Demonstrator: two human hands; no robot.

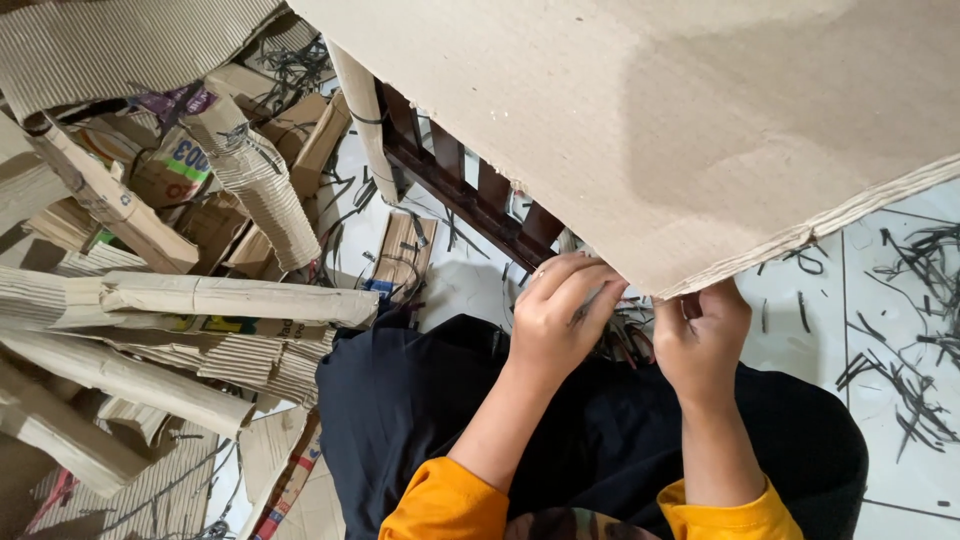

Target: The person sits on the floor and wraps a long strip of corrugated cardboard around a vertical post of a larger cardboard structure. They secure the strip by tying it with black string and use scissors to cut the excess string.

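Your left hand (557, 315) and right hand (700, 335) both sit at the near edge of the large cardboard sheet (640, 120), which tilts up and away from your lap and fills the upper right of the view. The left fingers (580, 285) curl over the frayed lower edge and grasp it; the right hand is clenched just under the same edge, though whether it pinches the board itself or something beneath it cannot be made out.

Progress, as judged from the lie of things: a heap of rolled cardboard tubes (190, 300) lies to your left, which suggests much material is already worked. The sheet in hand is flat and unrolled, so that piece remains to be done.

Dark strips (915, 380) litter the tiled floor (880, 460) to your right, and more lie between your hands.

Obscured: the sheet hides most of a dark slatted frame (470, 200) behind it. Its top and right extent run out of frame. Your right fingertips are hidden behind the knuckles, and your lap hides the floor below your hands
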